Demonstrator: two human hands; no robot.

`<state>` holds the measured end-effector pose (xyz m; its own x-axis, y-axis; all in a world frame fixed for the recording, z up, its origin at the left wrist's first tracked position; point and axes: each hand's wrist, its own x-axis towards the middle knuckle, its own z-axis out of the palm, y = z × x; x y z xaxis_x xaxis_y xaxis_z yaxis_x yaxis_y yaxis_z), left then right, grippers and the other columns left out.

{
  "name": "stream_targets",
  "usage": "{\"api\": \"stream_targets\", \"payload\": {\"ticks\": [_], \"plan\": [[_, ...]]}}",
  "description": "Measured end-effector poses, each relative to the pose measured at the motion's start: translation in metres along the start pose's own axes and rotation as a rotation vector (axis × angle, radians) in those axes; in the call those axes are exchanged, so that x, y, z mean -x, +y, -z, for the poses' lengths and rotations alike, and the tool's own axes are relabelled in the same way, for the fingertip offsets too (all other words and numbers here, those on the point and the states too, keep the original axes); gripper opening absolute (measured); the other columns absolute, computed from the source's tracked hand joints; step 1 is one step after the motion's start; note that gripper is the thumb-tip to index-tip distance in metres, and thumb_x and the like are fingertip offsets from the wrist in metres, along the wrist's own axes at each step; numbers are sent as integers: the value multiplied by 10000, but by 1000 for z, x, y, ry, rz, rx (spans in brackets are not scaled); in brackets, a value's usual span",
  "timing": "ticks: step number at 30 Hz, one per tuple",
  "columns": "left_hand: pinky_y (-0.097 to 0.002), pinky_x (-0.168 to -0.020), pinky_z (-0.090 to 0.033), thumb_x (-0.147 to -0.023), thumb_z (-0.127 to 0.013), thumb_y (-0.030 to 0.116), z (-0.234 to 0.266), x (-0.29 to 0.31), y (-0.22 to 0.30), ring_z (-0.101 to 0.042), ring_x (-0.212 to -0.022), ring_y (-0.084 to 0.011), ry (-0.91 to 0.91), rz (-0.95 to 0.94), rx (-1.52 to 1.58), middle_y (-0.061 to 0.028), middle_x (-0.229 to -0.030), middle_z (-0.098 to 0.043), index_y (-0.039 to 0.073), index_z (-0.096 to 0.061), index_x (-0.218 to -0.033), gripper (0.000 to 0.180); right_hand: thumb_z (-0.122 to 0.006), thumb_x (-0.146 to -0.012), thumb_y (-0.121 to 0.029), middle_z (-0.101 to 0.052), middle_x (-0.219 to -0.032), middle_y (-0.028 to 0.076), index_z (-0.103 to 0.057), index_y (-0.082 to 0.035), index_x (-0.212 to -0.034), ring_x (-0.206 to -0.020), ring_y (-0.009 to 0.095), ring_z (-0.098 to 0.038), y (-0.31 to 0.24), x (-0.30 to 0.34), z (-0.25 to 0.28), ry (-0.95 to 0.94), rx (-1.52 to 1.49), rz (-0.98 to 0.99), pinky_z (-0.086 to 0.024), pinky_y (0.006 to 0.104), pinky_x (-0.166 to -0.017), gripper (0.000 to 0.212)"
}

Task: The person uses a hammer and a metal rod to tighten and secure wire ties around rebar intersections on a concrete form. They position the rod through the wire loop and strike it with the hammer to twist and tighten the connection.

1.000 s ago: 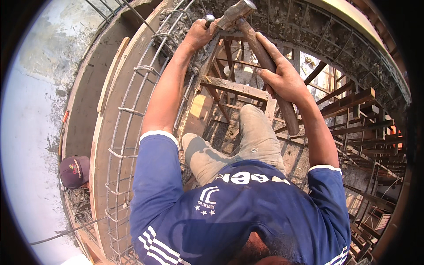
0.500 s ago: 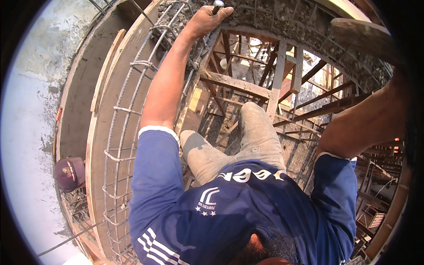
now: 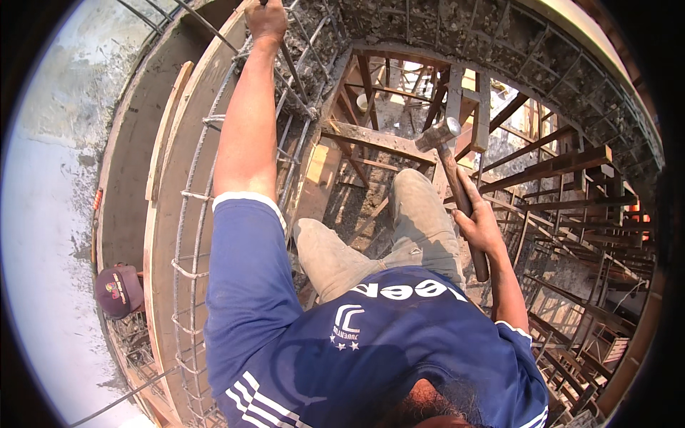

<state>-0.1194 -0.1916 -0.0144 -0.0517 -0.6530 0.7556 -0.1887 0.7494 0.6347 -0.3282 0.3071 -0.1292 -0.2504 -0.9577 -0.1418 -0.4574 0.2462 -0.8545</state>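
Observation:
My left hand (image 3: 266, 23) is closed at the top left, above the rebar cage (image 3: 191, 235). A dark end of a metal rod shows at its upper side; the rest of the rod is hard to make out. My right hand (image 3: 479, 227) grips the wooden handle of a sledgehammer (image 3: 457, 182), to the right of my knee. The steel head is up and the handle's butt end points toward me. Nothing touches the hammer head, which hangs over the opening between the beams.
Wooden formwork boards (image 3: 165, 185) curve along the left. Beyond them is a person's dark cap (image 3: 118, 291) beside a pale wall (image 3: 53, 192). Timber props (image 3: 549, 171) stand below on the right. A rough concrete beam with rebar (image 3: 457, 25) crosses the far side.
My left hand has shifted left and farther away with the rod. My right arm, raised at the far right before, has come down and inward, bringing the sledgehammer over the opening.

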Motion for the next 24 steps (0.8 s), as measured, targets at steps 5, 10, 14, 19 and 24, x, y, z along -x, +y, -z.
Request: {"api": "stream_targets", "payload": {"ticks": [5,10,14,19,24], "plan": [[-376,-658,-445,-997,-569,327,64,-24,-18,-578,-689,-174,27,162,-161,-100,-719,-661,-10,-672,-869,376,-582,-811,-9,-556,-1421,220,-280,-255,-1593,-1277,349,-563,99,82,-52,-115,-69,-147,-425,400,-1071,873],[-312,-473,-303,-1032,-558,441,-14,107,81,-379,-516,-91,-477,-8,-125,30,-516,-434,39,-534,-623,574,-601,-806,-25,-619,-1312,262,-244,-252,-1599,-929,363,-701,61,46,-40,-245,-187,-446,-524,432,-889,899],[-415,-519,-418,-988,-625,305,-7,191,130,-545,-538,-323,-515,-19,-111,-168,-606,-532,26,-564,-677,422,-619,-812,-59,-619,-1186,359,-185,-269,-1602,-1117,499,-602,70,18,-68,-367,303,-137,-470,506,-1018,926],[-461,-615,-445,-931,-659,240,10,274,149,-577,-599,-356,-573,-170,-24,-135,-627,-580,28,-611,-681,332,-617,-795,-70,-640,-1083,369,-169,-240,-1603,-1063,497,-621,66,8,-78,-421,399,-103,-496,515,-971,939],[-424,-553,-438,-957,-648,272,15,261,141,-555,-551,-323,-627,-189,-22,-116,-601,-580,27,-590,-647,399,-625,-781,-69,-646,-1080,363,-174,-225,-1602,-1067,502,-618,92,7,-90,-346,320,-34,-489,510,-987,949]]}}
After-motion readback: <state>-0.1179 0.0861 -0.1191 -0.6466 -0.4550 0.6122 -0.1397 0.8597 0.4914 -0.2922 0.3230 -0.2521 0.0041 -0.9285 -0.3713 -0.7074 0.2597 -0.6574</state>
